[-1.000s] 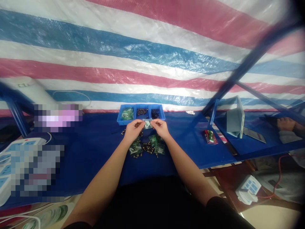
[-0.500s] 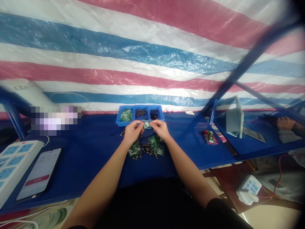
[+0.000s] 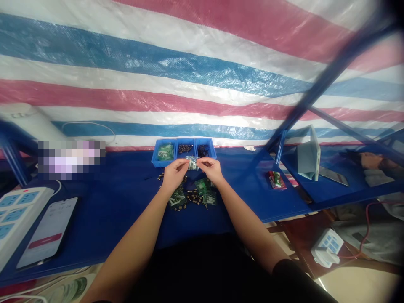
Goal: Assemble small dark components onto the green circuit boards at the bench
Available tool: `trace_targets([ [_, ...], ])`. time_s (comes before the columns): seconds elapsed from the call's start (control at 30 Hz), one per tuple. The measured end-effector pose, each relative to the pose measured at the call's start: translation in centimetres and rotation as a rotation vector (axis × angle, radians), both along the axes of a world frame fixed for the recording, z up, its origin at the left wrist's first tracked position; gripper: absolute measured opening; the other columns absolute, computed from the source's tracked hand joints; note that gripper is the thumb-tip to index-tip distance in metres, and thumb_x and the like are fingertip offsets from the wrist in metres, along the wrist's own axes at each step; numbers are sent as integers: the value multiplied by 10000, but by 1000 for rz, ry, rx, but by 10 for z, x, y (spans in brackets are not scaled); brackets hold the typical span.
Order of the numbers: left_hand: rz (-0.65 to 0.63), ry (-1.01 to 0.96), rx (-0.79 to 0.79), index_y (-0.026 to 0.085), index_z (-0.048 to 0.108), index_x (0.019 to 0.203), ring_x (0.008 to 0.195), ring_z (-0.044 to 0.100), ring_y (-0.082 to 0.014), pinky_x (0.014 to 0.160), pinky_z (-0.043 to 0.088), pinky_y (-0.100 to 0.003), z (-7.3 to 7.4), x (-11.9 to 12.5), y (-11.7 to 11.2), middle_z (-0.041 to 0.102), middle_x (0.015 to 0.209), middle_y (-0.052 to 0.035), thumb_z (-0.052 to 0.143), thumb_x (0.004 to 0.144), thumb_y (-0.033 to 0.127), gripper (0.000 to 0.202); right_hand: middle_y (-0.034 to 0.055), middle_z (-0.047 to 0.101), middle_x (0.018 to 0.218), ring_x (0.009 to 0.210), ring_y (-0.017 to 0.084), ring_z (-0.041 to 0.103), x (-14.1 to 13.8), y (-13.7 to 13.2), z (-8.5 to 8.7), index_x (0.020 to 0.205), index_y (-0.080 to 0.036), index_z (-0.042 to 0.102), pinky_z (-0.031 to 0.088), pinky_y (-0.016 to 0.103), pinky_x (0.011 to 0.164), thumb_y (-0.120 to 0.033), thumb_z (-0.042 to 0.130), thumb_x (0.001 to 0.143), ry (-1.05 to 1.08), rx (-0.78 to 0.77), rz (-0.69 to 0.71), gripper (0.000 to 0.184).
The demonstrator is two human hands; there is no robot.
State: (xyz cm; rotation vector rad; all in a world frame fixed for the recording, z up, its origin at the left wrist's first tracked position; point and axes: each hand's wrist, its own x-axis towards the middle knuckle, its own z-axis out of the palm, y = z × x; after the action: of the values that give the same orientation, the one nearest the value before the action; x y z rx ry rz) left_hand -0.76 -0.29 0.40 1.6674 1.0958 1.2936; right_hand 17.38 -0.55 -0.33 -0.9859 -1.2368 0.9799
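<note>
One small clear packet (image 3: 192, 163) is held up between the two hands, just in front of the blue three-part tray (image 3: 163, 163). The left hand (image 3: 174, 173) has thumb and fingertips pinched together on one edge; the right hand (image 3: 211, 169) pinches the opposite edge the same way, so neither is spread. To handle it well, I judge, both pinches should be light and level, drawing the film just taut, since thin plastic likely creases or slips (its contents are too small to make out). Nearer the body, between the forearms, lie green packets (image 3: 177, 198) and loose brass-coloured parts (image 3: 195, 197); low wrists could scatter them. Beyond the fingers, the tray leaves little room for pushing forward. Farther out on the blue table (image 3: 126, 181), a phone (image 3: 47, 233) and a power strip (image 3: 27, 212) lie left, a red-and-green box (image 3: 277, 180) right, all well apart from the hands. A co-worker's hand (image 3: 370, 161) rests past the standing tablet (image 3: 307, 160).
</note>
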Motion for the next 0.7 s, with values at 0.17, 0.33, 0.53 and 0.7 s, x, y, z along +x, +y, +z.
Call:
trace_targets([
  [0.17, 42, 64, 57, 183, 676, 911, 826, 668, -189, 731, 537, -297, -5, -1, 3, 715, 917, -62, 598, 835, 419, 259, 28, 697, 770, 597, 131, 568, -1, 2, -5, 833, -198, 733, 470, 268, 545, -390, 760, 689, 7, 16, 3, 241],
  [0.33, 104, 72, 5, 196, 620, 1025, 697, 663, -160, 641, 526, -266, 0, -2, 1, 724, 867, -43, 653, 798, 423, 322, 34, 692, 799, 611, 129, 573, -1, 3, -6, 822, -187, 700, 473, 260, 546, -403, 772, 673, 4, 23, -23, 272],
  [0.53, 84, 33, -54, 177, 661, 1054, 745, 692, -199, 685, 558, -305, 2, 1, 0, 741, 881, -74, 684, 773, 453, 395, 5, 670, 748, 586, 120, 576, 0, 5, -3, 831, -199, 620, 473, 252, 543, -427, 785, 645, 55, 8, -49, 337],
  [0.7, 46, 17, -8, 165, 693, 955, 714, 694, -196, 699, 571, -318, 0, 3, -1, 736, 898, -79, 660, 792, 455, 334, 10, 683, 805, 582, 114, 561, -3, 3, 1, 1036, -209, 649, 470, 255, 544, -404, 772, 667, 91, 17, -40, 436],
])
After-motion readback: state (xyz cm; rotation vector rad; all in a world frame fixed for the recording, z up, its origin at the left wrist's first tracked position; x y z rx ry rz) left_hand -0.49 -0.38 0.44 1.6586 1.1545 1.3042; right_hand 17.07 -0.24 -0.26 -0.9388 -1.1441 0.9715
